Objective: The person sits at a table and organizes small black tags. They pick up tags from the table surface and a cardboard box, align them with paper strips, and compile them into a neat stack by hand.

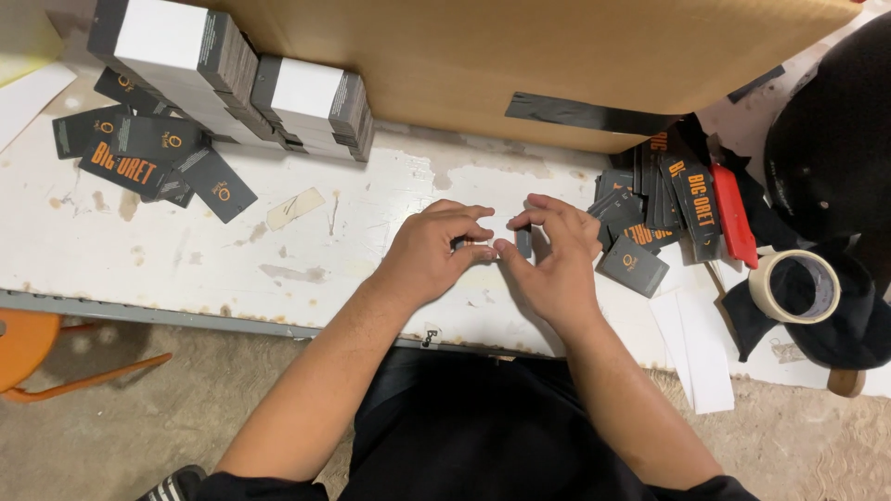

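Note:
My left hand (434, 252) and my right hand (555, 260) meet over the worn white table (306, 250), fingertips together. Between them they pinch a small stack of dark grey cards (522, 241), held on edge; most of it is hidden by my fingers. A loose heap of dark cards with orange print (664, 209) lies just right of my right hand. More such cards (153, 153) are scattered at the far left.
Two banded stacks of cards (306, 102) stand at the back left against a big cardboard box (520, 56). A roll of tape (794, 286), a red cutter (733, 215), dark cloth and white paper strips (696, 348) lie right. An orange stool (28, 348) stands lower left.

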